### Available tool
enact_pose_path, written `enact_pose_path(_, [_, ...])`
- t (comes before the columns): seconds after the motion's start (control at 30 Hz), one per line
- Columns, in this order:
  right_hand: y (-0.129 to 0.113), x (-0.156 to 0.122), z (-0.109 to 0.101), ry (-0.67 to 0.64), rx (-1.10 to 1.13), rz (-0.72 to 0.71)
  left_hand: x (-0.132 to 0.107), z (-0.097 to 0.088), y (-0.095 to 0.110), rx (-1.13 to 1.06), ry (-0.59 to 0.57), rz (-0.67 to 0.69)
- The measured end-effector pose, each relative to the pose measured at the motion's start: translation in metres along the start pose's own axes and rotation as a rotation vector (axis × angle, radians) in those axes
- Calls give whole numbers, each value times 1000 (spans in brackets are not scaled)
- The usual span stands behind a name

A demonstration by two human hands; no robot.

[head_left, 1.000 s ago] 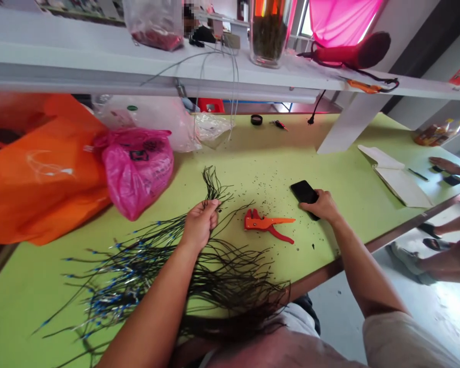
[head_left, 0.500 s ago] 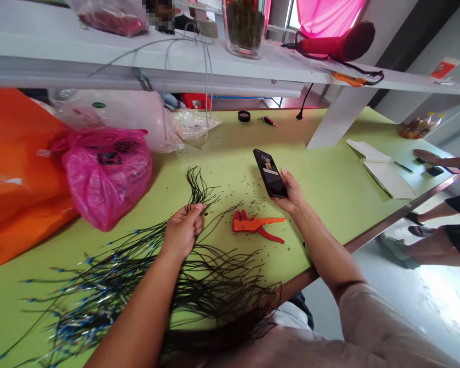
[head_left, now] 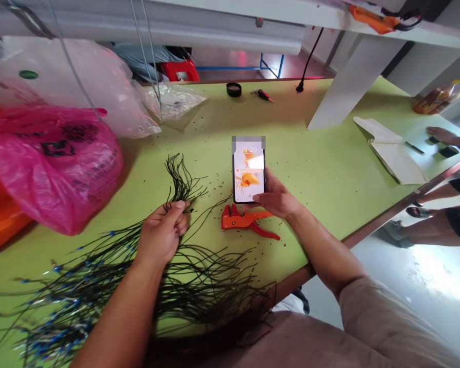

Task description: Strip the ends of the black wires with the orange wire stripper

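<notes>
My left hand (head_left: pixel 163 230) is closed around a bundle of thin black wires (head_left: pixel 179 176), whose ends fan out beyond my fingers. In my right hand (head_left: pixel 278 197) is a smartphone (head_left: pixel 249 176), held upright with its lit screen facing me and my thumb at the lower edge of the screen. Just below the phone, an orange-red wire stripper (head_left: pixel 249 223) lies on the green table (head_left: pixel 310 168). Many more black wires (head_left: pixel 199 271) spread under and around my left forearm, several with blue parts at their left ends.
A pink plastic bag (head_left: pixel 61 163) and a clear bag (head_left: pixel 76 82) stand at the left. Toward the back lie a black ring (head_left: pixel 233 89) and a small red-black tool (head_left: pixel 263 95). Open paper (head_left: pixel 398 156) lies at the right, near another person's hand (head_left: pixel 440 135).
The phone has turned upright toward me and moved left, over the wire stripper's handle; its screen has brightened. My left hand still grips the wires. The view has tilted down.
</notes>
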State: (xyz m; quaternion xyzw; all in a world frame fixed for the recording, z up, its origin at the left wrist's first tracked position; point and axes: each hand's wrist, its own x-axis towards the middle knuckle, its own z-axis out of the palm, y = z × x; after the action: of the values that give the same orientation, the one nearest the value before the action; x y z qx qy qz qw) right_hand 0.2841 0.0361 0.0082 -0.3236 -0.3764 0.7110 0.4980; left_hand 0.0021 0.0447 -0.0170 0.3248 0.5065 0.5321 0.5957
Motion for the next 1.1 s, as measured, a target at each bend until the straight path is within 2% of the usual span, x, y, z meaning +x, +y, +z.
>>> enact_pose_path(0.23, [13, 5, -5, 67, -118, -38, -1, 0, 2, 9, 1, -4])
enact_pose_path(0.67, [20, 8, -14, 37, -145, -75, 4, -3, -3, -11, -11, 11])
enact_pose_path(1.1, [16, 8, -11, 40, -178, -49, 4, -5, -3, -40, -8, 12])
